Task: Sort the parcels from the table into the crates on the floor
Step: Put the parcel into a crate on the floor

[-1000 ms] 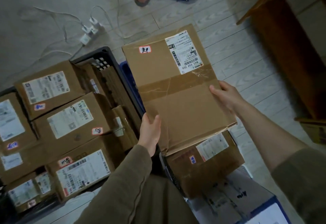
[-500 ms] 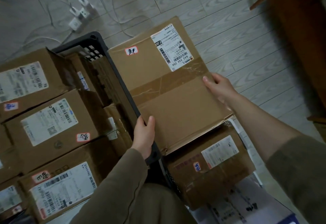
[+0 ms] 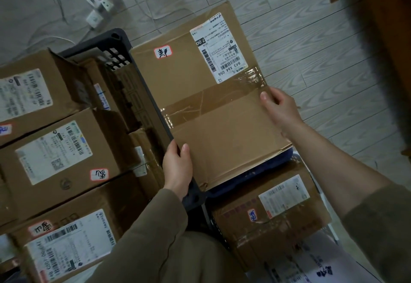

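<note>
Black crate [image 3: 115, 37] on the floor, left, packed with labelled parcels [image 3: 60, 153]. Large taped box [image 3: 222, 131] lies flat beside its rim, over the blue crate [image 3: 255, 173]. Left hand [image 3: 178, 169] grips the box's near-left edge, right hand [image 3: 280, 111] its right edge.

Parcel [image 3: 222, 135] lowered, closer onto blue crate [image 3: 262, 172]

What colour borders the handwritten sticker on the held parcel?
Red, framing the white sticker on the parcel; head view shows it best.
</note>
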A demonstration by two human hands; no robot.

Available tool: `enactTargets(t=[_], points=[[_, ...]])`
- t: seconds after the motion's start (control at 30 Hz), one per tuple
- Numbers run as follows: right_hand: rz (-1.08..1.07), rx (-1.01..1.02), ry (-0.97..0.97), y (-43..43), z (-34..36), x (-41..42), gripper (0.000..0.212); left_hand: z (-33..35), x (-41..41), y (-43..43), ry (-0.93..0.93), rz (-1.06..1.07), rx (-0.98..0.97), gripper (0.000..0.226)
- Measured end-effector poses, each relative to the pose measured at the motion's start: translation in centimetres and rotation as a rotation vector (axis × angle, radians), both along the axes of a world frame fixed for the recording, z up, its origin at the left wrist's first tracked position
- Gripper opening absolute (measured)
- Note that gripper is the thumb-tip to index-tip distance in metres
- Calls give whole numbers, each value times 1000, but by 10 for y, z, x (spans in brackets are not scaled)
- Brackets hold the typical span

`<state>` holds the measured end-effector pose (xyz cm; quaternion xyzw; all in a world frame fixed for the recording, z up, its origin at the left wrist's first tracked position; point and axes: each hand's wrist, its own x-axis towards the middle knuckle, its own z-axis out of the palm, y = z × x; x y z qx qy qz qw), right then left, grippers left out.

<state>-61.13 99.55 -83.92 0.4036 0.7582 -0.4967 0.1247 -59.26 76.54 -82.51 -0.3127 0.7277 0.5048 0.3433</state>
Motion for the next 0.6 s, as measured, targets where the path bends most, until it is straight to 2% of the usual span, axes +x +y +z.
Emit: enactTargets(t=[0.23, 0.4, 0.5, 0.6], points=[[41, 60, -63, -1, -9, -2, 44, -10, -3, 0, 12, -36, -83, 35], [73, 118, -67, -4, -9, 0, 44, -4, -12, -3, 69, -148, -142, 36], [97, 281, 15, -11, 0, 2, 47, 5, -14, -4, 211, -412, -273, 66], [413, 521, 50, -25, 7, 9, 56, 10, -13, -8, 368, -869, -503, 87]])
